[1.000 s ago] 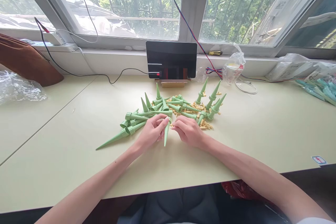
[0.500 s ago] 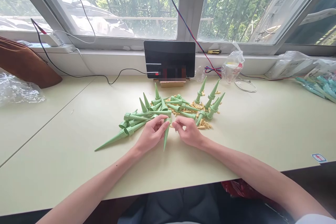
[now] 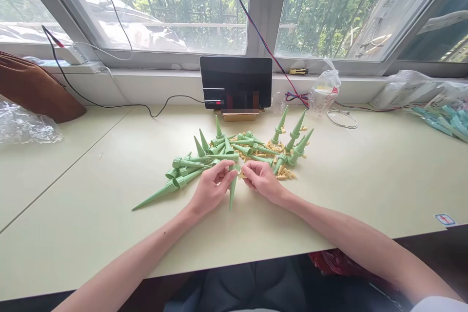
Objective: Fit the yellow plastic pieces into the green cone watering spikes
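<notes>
My left hand [image 3: 212,184] is closed around the wide end of a green plastic spike [image 3: 232,194], whose point hangs down toward me. Facing it, my right hand [image 3: 262,181] pinches a small yellow plastic peg [image 3: 241,174] at the spike's wide end; whether the peg touches the spike I cannot tell. Behind both hands lies a pile of green spikes [image 3: 192,162], with one long spike [image 3: 155,196] sticking out to the left. Right of the pile, several green spikes with yellow pegs in their sides [image 3: 298,145] stand upright. Loose yellow pegs [image 3: 287,172] are scattered beside my right hand.
A dark tablet [image 3: 236,80] leans on a cardboard stand [image 3: 239,117] behind the pile. A black cable [image 3: 153,113] runs along the back left. Plastic bags [image 3: 323,95] and a white cable [image 3: 341,119] lie at the back right, a brown bag [image 3: 40,85] at the left.
The right hand's fingers have turned slightly, and the yellow peg now shows at the spike's wide end. The spike in the left hand has tipped a little; the pile is unchanged.
</notes>
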`<state>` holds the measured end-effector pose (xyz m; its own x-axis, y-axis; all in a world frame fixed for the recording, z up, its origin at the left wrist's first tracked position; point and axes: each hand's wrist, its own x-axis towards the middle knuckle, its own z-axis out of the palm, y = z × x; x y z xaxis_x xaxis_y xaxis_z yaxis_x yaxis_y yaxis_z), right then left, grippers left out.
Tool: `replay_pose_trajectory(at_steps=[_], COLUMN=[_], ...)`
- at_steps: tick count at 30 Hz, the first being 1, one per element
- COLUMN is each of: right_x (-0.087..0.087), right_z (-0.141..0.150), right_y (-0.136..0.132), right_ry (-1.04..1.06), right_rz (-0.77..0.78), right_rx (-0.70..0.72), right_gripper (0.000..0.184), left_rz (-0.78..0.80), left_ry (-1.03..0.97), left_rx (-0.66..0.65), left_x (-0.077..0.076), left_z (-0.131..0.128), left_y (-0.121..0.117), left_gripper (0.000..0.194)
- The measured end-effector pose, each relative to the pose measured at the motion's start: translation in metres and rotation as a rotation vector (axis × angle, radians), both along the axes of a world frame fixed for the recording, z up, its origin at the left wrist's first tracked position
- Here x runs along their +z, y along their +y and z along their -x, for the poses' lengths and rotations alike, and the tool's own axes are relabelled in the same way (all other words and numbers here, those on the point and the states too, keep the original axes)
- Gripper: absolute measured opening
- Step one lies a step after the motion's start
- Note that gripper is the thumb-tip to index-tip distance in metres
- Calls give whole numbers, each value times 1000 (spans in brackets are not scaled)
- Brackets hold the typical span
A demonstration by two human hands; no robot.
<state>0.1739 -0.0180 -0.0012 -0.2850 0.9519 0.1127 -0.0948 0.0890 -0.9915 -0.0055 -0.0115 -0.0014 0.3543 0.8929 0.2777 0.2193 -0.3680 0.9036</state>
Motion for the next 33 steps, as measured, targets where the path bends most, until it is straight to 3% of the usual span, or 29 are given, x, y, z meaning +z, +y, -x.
replay_pose_trajectory(at_steps=[8,18,24,29,33], right_x=[-1,-6,-2,-3,-4], right_z=[1,-6,-9,-6,-1], right_y=[0,8,9,8,7], right_ry=[85,213,270,280,215], right_rz=[106,286,387,375,229], right_rx=[28,215,320,316,162], right_gripper=[41,37,35,35,45], left_rz=[-54,-470,-547,-445,-57], left_ry=[3,215,285,151,-108], left_rx=[21,-8,-71,-13,12], left_x=[0,-2,-3,1,8], left_z=[-2,5,10,3,-1], left_y=[-2,2,2,1,2], left_gripper=[18,13,18,12,19])
